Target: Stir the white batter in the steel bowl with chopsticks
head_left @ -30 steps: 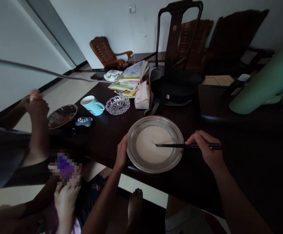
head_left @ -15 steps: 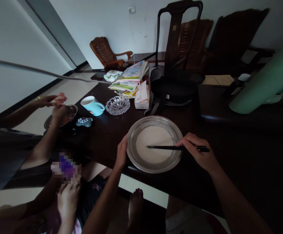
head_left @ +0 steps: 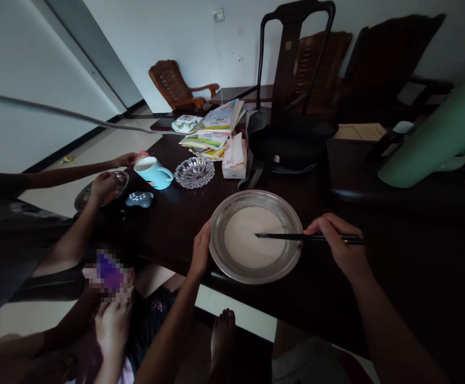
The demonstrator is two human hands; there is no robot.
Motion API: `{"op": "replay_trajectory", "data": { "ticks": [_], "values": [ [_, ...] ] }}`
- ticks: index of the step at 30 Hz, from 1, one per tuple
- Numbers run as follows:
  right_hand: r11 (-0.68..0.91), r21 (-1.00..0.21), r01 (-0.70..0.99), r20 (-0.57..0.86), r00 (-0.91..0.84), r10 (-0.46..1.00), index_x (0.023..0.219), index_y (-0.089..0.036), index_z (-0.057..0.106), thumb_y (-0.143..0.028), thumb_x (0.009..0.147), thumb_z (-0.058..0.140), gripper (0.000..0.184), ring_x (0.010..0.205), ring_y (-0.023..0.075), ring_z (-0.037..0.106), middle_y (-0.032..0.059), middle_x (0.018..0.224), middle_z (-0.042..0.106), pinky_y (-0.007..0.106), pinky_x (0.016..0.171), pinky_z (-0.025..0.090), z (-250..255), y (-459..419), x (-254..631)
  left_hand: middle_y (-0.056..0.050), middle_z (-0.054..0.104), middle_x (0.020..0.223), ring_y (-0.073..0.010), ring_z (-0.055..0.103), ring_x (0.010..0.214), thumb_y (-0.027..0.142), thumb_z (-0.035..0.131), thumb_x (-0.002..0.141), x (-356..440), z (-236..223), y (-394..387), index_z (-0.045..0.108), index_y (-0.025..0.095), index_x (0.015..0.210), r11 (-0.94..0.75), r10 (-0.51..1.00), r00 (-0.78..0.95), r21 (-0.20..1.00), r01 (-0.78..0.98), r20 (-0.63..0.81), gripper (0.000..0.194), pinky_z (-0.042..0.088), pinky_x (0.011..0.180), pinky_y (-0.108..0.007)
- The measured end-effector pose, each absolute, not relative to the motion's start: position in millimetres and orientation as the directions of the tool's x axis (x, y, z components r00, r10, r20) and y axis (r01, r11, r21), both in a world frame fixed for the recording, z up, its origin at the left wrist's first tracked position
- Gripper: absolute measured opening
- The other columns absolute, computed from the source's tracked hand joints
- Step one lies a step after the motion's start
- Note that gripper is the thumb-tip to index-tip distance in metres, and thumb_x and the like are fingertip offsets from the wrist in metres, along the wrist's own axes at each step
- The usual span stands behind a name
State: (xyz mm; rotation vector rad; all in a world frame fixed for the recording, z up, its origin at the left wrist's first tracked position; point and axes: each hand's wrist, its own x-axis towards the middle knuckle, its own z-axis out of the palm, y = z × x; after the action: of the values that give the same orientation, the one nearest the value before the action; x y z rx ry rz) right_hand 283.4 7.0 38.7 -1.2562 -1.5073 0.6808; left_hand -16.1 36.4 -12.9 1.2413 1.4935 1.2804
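Observation:
A wide metal bowl stands near the edge of the dark table, with a pale, creamy liquid inside. My left hand grips the bowl's left side, its thumb at the rim. In my right hand, just right of the bowl, is a pair of black chopsticks, held nearly level across the right rim. Their tips are over or in the liquid near its middle; I cannot tell how deep.
Beyond the bowl are a glass dish, a light blue mug, a game controller, a tissue pack, booklets and a black bag. A green bottle stands right. Two other people are at left, one over another bowl.
My right hand has moved right, drawing the chopsticks' tips from left of the liquid's middle toward its centre. At left, another person's hand has moved right, behind the mug.

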Motion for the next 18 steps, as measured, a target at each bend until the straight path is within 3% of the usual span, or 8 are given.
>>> {"op": "replay_trajectory", "data": {
  "ticks": [6,11,16,18],
  "values": [
    [0.357,-0.846,0.396,0.340,-0.115,0.933,0.076,-0.023,0.070,-0.029,0.091,0.054,0.022,0.075,0.0157,0.063,0.0003,0.077,0.069,0.029,0.073,0.045,42.2,5.0,279.3,-0.007,0.066,0.124,-0.0262,0.054,0.121,0.052,0.045,0.088,-16.8,-12.9,35.6,0.067,0.016,0.117,0.013,0.976,-0.214,0.983,0.184,0.027,0.051,0.034,0.108,-0.040],
    [0.297,-0.888,0.350,0.344,0.078,0.936,0.074,-0.023,0.067,-0.030,0.094,0.050,0.027,0.069,0.0143,0.063,-0.0007,0.070,0.067,0.027,0.066,0.046,39.7,5.8,282.2,-0.008,0.066,0.125,-0.0261,0.055,0.120,0.052,0.044,0.088,-17.2,-13.5,35.6,0.066,0.016,0.117,0.011,0.981,-0.195,0.984,0.176,0.024,0.051,0.035,0.108,-0.040],
    [0.375,-0.847,0.377,0.356,-0.123,0.927,0.079,-0.023,0.071,-0.028,0.092,0.054,0.022,0.074,0.0150,0.063,0.0003,0.077,0.069,0.028,0.072,0.046,40.2,5.1,280.5,-0.008,0.066,0.124,-0.0264,0.054,0.122,0.052,0.044,0.088,-17.2,-14.9,36.0,0.067,0.016,0.116,0.011,0.976,-0.217,0.982,0.189,0.031,0.051,0.034,0.108,-0.040],
    [0.386,-0.834,0.394,0.384,-0.089,0.919,0.080,-0.024,0.071,-0.028,0.091,0.055,0.020,0.075,0.0154,0.063,0.0005,0.077,0.069,0.028,0.073,0.046,40.3,4.9,281.2,-0.008,0.065,0.125,-0.0263,0.054,0.121,0.053,0.043,0.088,-17.4,-15.5,36.0,0.066,0.017,0.117,0.008,0.977,-0.211,0.982,0.190,0.033,0.052,0.035,0.108,-0.040]
  ]
}}
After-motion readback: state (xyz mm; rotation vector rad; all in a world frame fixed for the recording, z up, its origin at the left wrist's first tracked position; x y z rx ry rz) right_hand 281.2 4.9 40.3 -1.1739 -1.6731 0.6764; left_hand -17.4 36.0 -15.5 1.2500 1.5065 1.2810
